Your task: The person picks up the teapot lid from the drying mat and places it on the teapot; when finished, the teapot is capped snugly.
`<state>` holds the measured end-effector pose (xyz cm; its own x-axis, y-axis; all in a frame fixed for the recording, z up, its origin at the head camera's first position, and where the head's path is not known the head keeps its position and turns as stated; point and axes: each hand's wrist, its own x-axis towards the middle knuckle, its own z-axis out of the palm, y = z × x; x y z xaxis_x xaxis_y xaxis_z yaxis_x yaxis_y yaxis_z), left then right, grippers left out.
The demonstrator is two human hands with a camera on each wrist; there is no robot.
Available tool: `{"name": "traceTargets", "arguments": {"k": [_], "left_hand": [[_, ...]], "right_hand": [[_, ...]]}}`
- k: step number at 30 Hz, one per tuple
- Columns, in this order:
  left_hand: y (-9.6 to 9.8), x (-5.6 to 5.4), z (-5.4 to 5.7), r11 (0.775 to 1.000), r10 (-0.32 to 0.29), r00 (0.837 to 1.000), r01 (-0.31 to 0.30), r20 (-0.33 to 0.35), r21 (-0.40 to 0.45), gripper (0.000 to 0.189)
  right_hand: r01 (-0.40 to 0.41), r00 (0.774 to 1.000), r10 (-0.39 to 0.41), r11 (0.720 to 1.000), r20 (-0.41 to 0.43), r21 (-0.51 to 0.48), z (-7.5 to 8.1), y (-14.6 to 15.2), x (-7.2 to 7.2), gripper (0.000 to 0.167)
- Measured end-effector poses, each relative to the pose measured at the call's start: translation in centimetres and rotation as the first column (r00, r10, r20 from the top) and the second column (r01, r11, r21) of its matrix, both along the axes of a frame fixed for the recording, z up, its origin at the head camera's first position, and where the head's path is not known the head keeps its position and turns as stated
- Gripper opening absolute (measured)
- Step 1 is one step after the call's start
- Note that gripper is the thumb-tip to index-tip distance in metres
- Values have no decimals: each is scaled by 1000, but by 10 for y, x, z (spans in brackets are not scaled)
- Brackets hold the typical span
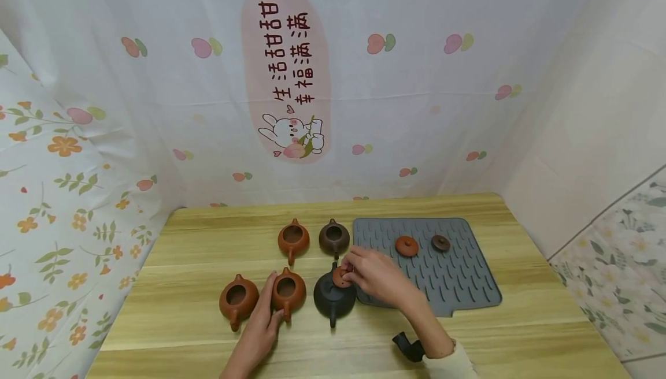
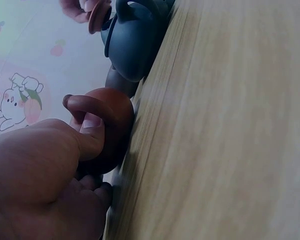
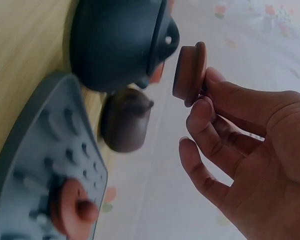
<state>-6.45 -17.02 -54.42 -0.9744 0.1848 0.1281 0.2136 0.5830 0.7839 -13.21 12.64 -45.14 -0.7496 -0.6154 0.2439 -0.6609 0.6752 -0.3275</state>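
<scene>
My right hand (image 1: 372, 278) pinches a reddish-brown teapot lid (image 3: 191, 72) by its knob, tilted above the black teapot (image 1: 333, 307). In the right wrist view, the lid's underside rim faces that pot, apart from it. A black lid (image 3: 162, 42) sits on the black teapot. To its left, my left hand (image 1: 259, 324) holds an orange-brown clay teapot (image 1: 298, 298) that stands lidless on the table. In the left wrist view, the thumb lies against its body beside the handle (image 2: 92, 106); the other fingers are partly hidden.
Another lidless orange teapot (image 1: 245, 303) stands at left. Behind are an orange teapot (image 1: 303, 241) and a dark brown teapot (image 1: 325, 245), both lidless. A grey ridged mat (image 1: 468, 286) at right bears an orange lid (image 1: 407, 246) and a dark brown lid (image 1: 440, 243).
</scene>
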Motion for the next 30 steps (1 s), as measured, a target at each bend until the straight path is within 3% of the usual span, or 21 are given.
{"name": "traceTargets", "arguments": {"k": [9, 16, 21, 30], "left_hand": [[1, 1, 0, 1000, -6, 1000, 6, 5, 1, 81], [-1, 1, -5, 1000, 8, 999, -9, -54, -9, 81], [-1, 1, -4, 1000, -9, 1000, 9, -25, 0, 81], [-5, -2, -19, 1000, -4, 991, 2, -137, -14, 84]], "right_hand": [[-63, 998, 63, 998, -14, 23, -1, -22, -1, 10], [-110, 994, 110, 993, 0, 37, -7, -45, -4, 6], [-138, 990, 138, 989, 2, 61, -10, -58, -2, 8], [-136, 990, 140, 986, -34, 91, -7, -72, -5, 10]]}}
